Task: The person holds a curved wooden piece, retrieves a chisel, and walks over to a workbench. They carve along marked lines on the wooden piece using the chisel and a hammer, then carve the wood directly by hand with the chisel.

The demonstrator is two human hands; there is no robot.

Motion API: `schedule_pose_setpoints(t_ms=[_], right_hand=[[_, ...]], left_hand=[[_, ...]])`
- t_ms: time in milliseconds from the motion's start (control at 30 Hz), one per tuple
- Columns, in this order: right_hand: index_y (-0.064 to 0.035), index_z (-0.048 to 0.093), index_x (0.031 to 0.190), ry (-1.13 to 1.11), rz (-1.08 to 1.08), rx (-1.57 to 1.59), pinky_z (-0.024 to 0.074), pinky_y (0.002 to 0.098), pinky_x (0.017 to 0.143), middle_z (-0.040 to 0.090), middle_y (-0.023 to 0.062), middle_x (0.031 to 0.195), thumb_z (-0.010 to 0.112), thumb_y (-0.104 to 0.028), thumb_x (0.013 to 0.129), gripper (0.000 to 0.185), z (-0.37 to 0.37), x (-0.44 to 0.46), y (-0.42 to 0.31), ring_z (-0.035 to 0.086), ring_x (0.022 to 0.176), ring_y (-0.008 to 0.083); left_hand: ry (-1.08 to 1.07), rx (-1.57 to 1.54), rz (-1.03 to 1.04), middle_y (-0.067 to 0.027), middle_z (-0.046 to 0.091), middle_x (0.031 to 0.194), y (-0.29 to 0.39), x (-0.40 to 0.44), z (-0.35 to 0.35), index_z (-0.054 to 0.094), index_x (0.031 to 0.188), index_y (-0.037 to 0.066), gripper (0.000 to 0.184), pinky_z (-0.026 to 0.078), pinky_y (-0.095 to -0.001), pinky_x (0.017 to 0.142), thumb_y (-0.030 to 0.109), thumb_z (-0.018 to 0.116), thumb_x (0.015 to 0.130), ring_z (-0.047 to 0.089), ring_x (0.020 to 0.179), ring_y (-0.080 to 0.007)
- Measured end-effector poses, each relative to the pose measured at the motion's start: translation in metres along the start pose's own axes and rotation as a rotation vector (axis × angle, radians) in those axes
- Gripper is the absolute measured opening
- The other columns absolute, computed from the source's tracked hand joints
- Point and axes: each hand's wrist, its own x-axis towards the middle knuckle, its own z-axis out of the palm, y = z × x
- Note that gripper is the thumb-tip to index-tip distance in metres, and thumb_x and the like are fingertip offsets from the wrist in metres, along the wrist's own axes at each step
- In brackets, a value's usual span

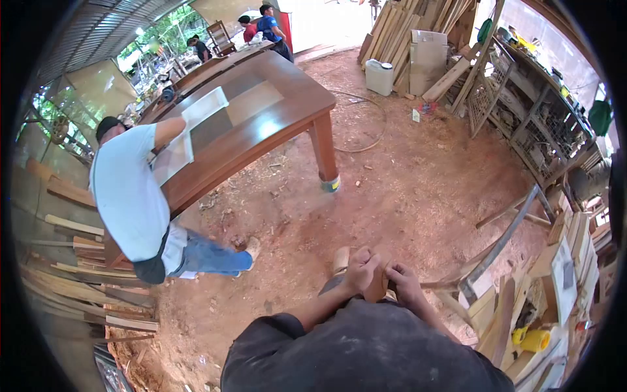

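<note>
My left hand (360, 272) is closed on the left edge of a flat brown piece (377, 285), in front of my body. On the other side, the fingers of my right hand (403, 282) pinch the same piece near its upper right. It looks thin, like a sheet, but I cannot make out its material. My hands are a short way apart, above the dirt floor and close to my dark shirt (366, 346).
At left a co-worker (130, 189) leans over a large polished wooden table (300, 88) with pale sheets (206, 110) on it. Stacked boards (392, 39), a white jug (379, 77) and a cardboard box (428, 62) stand behind. Wood pieces and a yellow tool (535, 340) lie at right.
</note>
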Motion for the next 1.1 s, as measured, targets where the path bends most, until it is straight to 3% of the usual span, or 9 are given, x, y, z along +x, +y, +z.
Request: schedule_pose_setpoints(t_ms=[233,333,633,700,767,900,967,1033,1100], right_hand=[[0.0004,0.061,0.099,0.187,-0.091,-0.097,0.0532,0.0311,0.073,0.065,0.0055,0.088,0.062,-0.017,0.096,0.018,-0.061,0.140,-0.097,0.063,0.078,0.0149],[-0.0007,0.061,0.096,0.297,-0.164,-0.130,0.0511,0.0280,0.070,0.063,0.0040,0.085,0.062,-0.018,0.096,0.017,-0.086,0.191,-0.158,0.061,0.076,0.0132],[-0.0001,0.061,0.098,0.422,-0.180,0.141,0.0539,0.0303,0.074,0.063,0.0060,0.089,0.063,-0.016,0.097,0.016,-0.149,0.271,-0.264,0.063,0.081,0.0150],[0.0008,0.061,0.099,0.395,-0.154,0.178,0.0552,0.0324,0.078,0.064,0.0076,0.092,0.062,-0.015,0.097,0.016,-0.165,0.291,-0.283,0.065,0.086,0.0176],[0.0022,0.061,0.098,0.359,-0.141,0.249,0.0548,0.0318,0.078,0.065,0.0087,0.093,0.061,-0.014,0.097,0.016,-0.181,0.310,-0.308,0.066,0.086,0.0183],[0.0027,0.061,0.099,0.415,-0.181,0.150,0.0547,0.0313,0.079,0.065,0.0083,0.093,0.060,-0.013,0.098,0.016,-0.237,0.360,-0.350,0.066,0.086,0.0188],[0.0002,0.061,0.104,0.385,-0.214,-0.025,0.0557,0.0341,0.079,0.066,0.0088,0.098,0.057,-0.015,0.099,0.016,-0.276,0.378,-0.364,0.066,0.085,0.0185],[-0.0004,0.061,0.103,0.379,-0.157,-0.169,0.0555,0.0322,0.076,0.067,0.0079,0.096,0.057,-0.013,0.099,0.015,-0.303,0.393,-0.397,0.066,0.083,0.0179],[0.0005,0.062,0.098,0.361,-0.194,0.071,0.0550,0.0321,0.075,0.065,0.0068,0.091,0.059,-0.013,0.098,0.014,-0.317,0.413,-0.431,0.064,0.081,0.0168]], left_hand=[[-0.135,0.253,0.296,-0.0123,0.053,0.075,-0.018,0.201,0.047,0.053,0.069,-0.004,0.034,0.038,-0.0373,0.056,0.017,0.061,0.094,0.051,0.063,-0.0216],[-0.288,0.167,-0.043,-0.0018,0.056,0.078,-0.020,0.292,0.076,0.060,0.085,0.000,0.021,0.043,-0.0295,0.065,0.017,0.059,0.098,0.053,0.078,-0.0108],[-0.634,0.008,-0.037,-0.0016,0.063,0.095,0.000,0.441,0.157,0.060,0.112,0.000,0.021,0.049,-0.0261,0.076,0.016,0.060,0.099,0.059,0.088,-0.0087],[-0.582,-0.096,-0.082,-0.0080,0.057,0.088,-0.019,0.472,0.179,0.067,0.095,-0.001,0.018,0.048,-0.0335,0.074,0.016,0.061,0.096,0.059,0.083,-0.0187],[-0.641,-0.112,-0.010,-0.0005,0.064,0.095,-0.028,0.505,0.197,0.057,0.114,0.000,0.023,0.049,-0.0263,0.076,0.016,0.062,0.098,0.058,0.089,-0.0077],[-0.683,-0.036,0.021,-0.0016,0.065,0.097,-0.009,0.579,0.242,0.058,0.111,0.000,0.022,0.049,-0.0260,0.076,0.016,0.062,0.097,0.058,0.090,-0.0075],[-0.696,-0.024,-0.208,-0.0014,0.066,0.096,0.002,0.605,0.265,0.058,0.111,0.000,0.022,0.049,-0.0259,0.075,0.016,0.063,0.097,0.058,0.088,-0.0074],[-0.687,0.187,-0.201,-0.0003,0.066,0.090,-0.009,0.638,0.296,0.059,0.109,0.000,0.020,0.049,-0.0264,0.073,0.016,0.062,0.097,0.058,0.084,-0.0076],[-0.633,-0.072,-0.010,-0.0007,0.065,0.089,-0.010,0.665,0.325,0.062,0.104,0.000,0.017,0.049,-0.0274,0.072,0.016,0.062,0.097,0.058,0.084,-0.0079]])
